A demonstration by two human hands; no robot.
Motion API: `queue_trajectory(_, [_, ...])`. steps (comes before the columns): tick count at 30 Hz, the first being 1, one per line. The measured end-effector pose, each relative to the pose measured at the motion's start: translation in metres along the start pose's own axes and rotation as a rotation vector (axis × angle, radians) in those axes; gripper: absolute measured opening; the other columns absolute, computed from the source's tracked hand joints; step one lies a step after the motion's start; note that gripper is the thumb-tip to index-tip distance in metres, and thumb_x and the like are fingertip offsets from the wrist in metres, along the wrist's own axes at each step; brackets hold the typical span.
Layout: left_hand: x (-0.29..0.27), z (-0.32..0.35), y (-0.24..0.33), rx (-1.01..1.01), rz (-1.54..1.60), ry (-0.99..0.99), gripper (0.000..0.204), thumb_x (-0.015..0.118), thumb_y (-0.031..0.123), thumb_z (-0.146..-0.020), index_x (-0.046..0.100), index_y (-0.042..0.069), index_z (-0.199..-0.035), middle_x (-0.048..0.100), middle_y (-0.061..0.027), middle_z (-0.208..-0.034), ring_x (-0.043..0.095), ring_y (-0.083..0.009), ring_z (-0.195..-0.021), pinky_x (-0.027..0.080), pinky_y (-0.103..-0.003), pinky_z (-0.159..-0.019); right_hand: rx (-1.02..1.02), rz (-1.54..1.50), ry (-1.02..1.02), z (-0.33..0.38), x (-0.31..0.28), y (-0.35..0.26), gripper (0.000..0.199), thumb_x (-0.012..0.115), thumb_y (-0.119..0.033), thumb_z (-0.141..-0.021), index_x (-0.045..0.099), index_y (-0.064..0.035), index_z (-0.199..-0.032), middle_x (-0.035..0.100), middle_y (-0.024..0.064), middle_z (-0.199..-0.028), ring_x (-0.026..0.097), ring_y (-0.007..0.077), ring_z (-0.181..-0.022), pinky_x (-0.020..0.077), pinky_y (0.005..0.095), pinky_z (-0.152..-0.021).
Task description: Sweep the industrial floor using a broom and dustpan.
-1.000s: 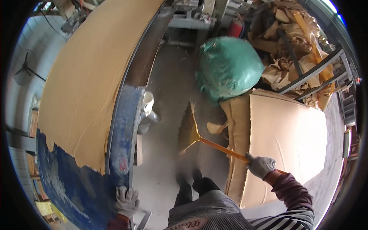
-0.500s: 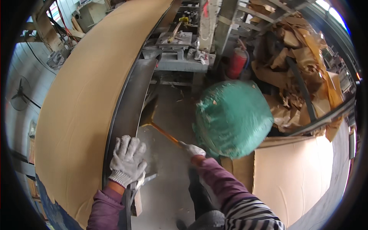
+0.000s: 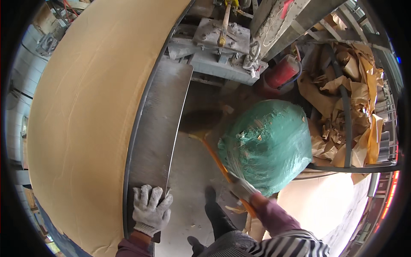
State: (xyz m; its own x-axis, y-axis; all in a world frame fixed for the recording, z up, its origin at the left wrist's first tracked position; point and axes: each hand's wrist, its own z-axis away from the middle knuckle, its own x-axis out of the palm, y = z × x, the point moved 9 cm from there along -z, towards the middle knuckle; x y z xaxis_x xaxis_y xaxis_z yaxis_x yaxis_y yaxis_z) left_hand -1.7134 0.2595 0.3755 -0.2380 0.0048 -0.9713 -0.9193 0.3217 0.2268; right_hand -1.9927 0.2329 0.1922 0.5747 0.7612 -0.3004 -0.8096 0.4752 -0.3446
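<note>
Since the frame 0.5 s ago, the broom (image 3: 198, 134) has been swung to the right across the floor (image 3: 184, 180): its head (image 3: 201, 121), then half hidden at the edge of the metal ledge (image 3: 160, 115), is now seen clear of that edge, between the ledge and the green bundle (image 3: 267, 145).

From the right hand (image 3: 242, 188), the orange handle (image 3: 216, 158) is slanted forward and to the left, with the head at its far end, near the floor. The handle is gripped by the right hand, whose fingers are closed around it, though that glove is blurred. By this hand the broom is reached directly; the left hand (image 3: 152, 207) is kept well apart from it. There, the palm is turned down and the fingers are loosely spread on the near part of the ledge, beside the large tan sheet (image 3: 94, 107), with nothing held.

Compared with the earlier frame, the right hand is now seen overlapping the near side of the bundle, and more of the ledge is shown beyond the left hand. Whether the bristles are pressed to the floor cannot be told because of blur.
</note>
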Motion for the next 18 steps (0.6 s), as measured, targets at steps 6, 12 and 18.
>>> queue_trajectory(6, [0.006, 0.012, -0.006, -0.047, -0.002, -0.078, 0.031, 0.066, 0.024, -0.061, 0.060, 0.015, -0.090, 0.046, -0.0110, -0.101, 0.045, -0.0382, -0.098, 0.037, -0.060, -0.087, -0.143, -0.001, 0.295, 0.033, -0.032, -0.014, 0.051, 0.045, -0.017, -0.087, 0.043, -0.0150, -0.138, 0.059, 0.0098, -0.072, 0.060, 0.0205, -0.063, 0.0464, 0.0348, -0.057])
queue_trajectory(12, [0.000, -0.008, 0.010, 0.015, 0.040, -0.036, 0.027, 0.065, 0.021, -0.062, 0.061, 0.014, -0.089, 0.046, -0.0119, -0.100, 0.046, -0.0379, -0.095, 0.038, -0.058, -0.084, 0.052, -0.418, 0.221, -0.099, -0.055, 0.000, 0.045, 0.045, -0.015, -0.087, 0.047, -0.0108, -0.133, 0.057, 0.0107, -0.070, 0.059, 0.0225, -0.057, 0.0475, 0.0364, -0.049])
queue_trajectory(18, [-0.001, 0.011, 0.000, -0.025, -0.030, -0.033, 0.025, 0.063, 0.021, -0.066, 0.062, 0.012, -0.090, 0.046, -0.0135, -0.099, 0.045, -0.0395, -0.096, 0.038, -0.059, -0.085, -0.102, -0.589, 0.033, 0.047, -0.011, -0.023, 0.051, 0.046, -0.009, -0.085, 0.043, -0.0098, -0.136, 0.057, 0.0120, -0.067, 0.053, 0.0195, -0.046, 0.0409, 0.0351, -0.039])
